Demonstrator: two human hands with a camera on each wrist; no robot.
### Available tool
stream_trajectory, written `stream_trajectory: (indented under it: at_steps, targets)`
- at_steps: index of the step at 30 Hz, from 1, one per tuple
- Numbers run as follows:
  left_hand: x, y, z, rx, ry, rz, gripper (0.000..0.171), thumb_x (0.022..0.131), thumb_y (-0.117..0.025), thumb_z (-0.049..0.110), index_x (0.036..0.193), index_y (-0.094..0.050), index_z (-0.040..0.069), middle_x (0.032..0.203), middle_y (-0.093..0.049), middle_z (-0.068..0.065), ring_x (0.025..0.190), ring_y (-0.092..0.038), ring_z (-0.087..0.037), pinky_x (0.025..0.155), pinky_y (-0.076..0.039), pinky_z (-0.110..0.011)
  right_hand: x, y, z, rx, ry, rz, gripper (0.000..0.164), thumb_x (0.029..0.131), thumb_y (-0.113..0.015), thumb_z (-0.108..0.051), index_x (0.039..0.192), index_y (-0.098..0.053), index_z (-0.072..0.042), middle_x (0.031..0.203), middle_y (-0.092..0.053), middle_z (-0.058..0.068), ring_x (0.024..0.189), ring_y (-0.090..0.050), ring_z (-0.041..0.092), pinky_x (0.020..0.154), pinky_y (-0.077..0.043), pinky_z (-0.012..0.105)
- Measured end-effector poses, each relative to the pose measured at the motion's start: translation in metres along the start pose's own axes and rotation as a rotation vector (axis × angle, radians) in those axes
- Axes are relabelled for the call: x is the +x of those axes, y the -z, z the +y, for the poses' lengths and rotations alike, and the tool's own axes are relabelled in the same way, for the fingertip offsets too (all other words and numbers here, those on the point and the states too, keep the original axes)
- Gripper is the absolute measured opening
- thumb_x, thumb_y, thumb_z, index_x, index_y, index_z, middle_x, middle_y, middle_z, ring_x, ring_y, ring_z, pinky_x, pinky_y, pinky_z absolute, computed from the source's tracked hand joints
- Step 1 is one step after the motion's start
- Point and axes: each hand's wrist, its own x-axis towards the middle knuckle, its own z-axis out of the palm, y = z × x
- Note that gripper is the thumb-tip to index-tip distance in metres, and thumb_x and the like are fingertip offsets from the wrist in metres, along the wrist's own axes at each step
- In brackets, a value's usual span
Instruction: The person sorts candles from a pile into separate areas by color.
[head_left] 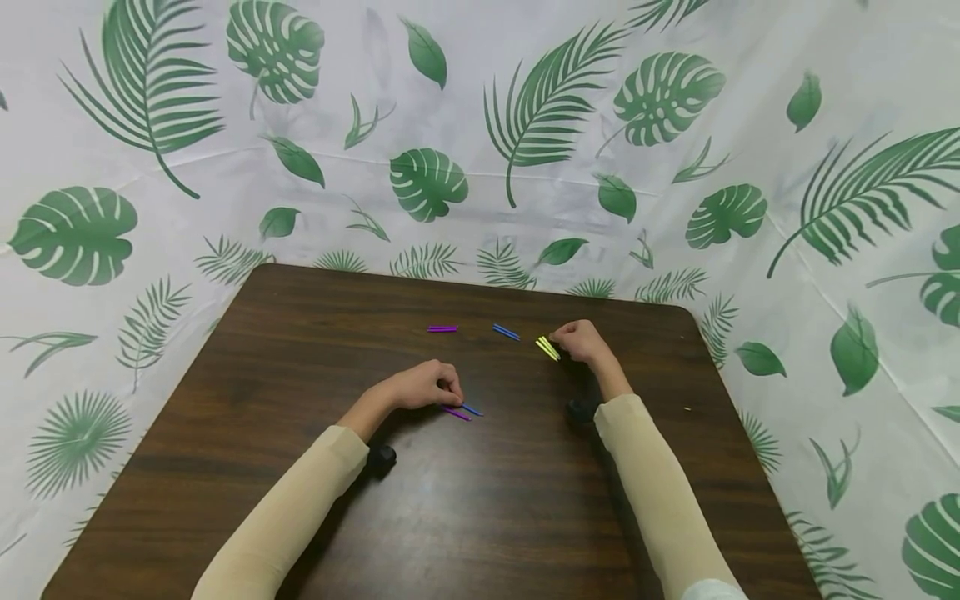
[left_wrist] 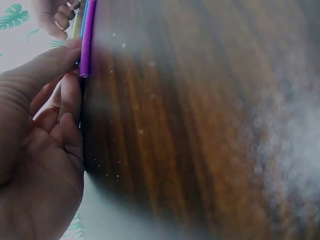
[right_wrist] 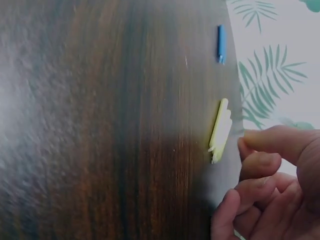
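Observation:
My left hand [head_left: 422, 386] is low over the table, thumb and index finger pinching the end of a blue candle [head_left: 472, 409]. A purple candle [head_left: 457, 413] lies right beside it; in the left wrist view this purple candle [left_wrist: 87, 42] partly covers the blue one. Farther right, my right hand [head_left: 581, 340] hovers by a small bunch of yellow candles [head_left: 547, 348], its fingers loosely bent. In the right wrist view the fingertips stay a little apart from the yellow candles [right_wrist: 220, 132], and nothing shows between them.
Toward the table's far side lie a purple pair of candles [head_left: 442, 329] and a blue pair [head_left: 506, 332]. A tiny pale bit [head_left: 687, 408] sits at the right of the brown wooden table [head_left: 480, 508]. Leaf-printed cloth [head_left: 480, 100] hangs behind and around the table.

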Motion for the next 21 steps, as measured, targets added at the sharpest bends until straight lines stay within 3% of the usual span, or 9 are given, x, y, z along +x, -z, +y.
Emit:
stream_trajectory:
  at_steps: [1, 6, 12, 18, 21]
  targets:
    - [-0.002, 0.003, 0.010, -0.008, 0.030, -0.002, 0.012, 0.104, -0.074, 0.023, 0.101, -0.083, 0.015, 0.106, -0.072, 0.003, 0.097, -0.063, -0.010, 0.087, -0.054, -0.030, -0.001, -0.001, 0.000, 0.017, 0.001, 0.012, 0.036, 0.105, -0.067, -0.026, 0.121, -0.075, 0.006, 0.094, -0.065, 0.006, 0.082, -0.058, 0.017, 0.066, -0.051, 0.024]
    - [-0.006, 0.005, 0.021, -0.018, 0.099, 0.003, 0.010, 0.104, -0.073, 0.018, 0.101, -0.081, 0.013, 0.108, -0.071, 0.000, 0.096, -0.063, -0.011, 0.087, -0.054, -0.029, -0.010, -0.013, -0.005, 0.031, 0.092, 0.057, 0.036, 0.107, -0.065, -0.028, 0.120, -0.075, 0.004, 0.108, -0.070, 0.017, 0.085, -0.060, 0.018, 0.068, -0.051, 0.025]
    - [-0.008, 0.000, 0.020, -0.019, 0.100, 0.007, 0.010, 0.105, -0.072, 0.019, 0.098, -0.077, 0.014, 0.108, -0.068, 0.000, 0.093, -0.060, -0.011, 0.084, -0.052, -0.029, -0.029, -0.037, -0.025, 0.014, 0.304, -0.055, 0.033, 0.109, -0.065, -0.026, 0.120, -0.073, 0.004, 0.098, -0.070, 0.027, 0.070, -0.054, 0.015, 0.065, -0.048, 0.029]
    - [-0.007, -0.003, 0.022, -0.008, 0.092, 0.014, 0.009, 0.105, -0.071, 0.018, 0.098, -0.076, 0.016, 0.107, -0.066, 0.001, 0.090, -0.059, -0.011, 0.082, -0.052, -0.028, -0.060, -0.069, -0.048, -0.075, 0.466, -0.182, 0.018, 0.105, -0.071, -0.024, 0.106, -0.076, -0.007, 0.083, -0.067, 0.007, 0.071, -0.054, 0.014, 0.068, -0.047, 0.030]
    - [-0.007, -0.002, 0.024, -0.003, 0.083, 0.014, 0.009, 0.106, -0.070, 0.018, 0.098, -0.074, 0.016, 0.106, -0.065, 0.000, 0.089, -0.059, -0.011, 0.082, -0.052, -0.029, -0.078, -0.087, -0.053, -0.115, 0.500, -0.246, 0.013, 0.103, -0.073, -0.024, 0.102, -0.075, -0.011, 0.079, -0.065, -0.001, 0.069, -0.054, 0.012, 0.066, -0.047, 0.028]
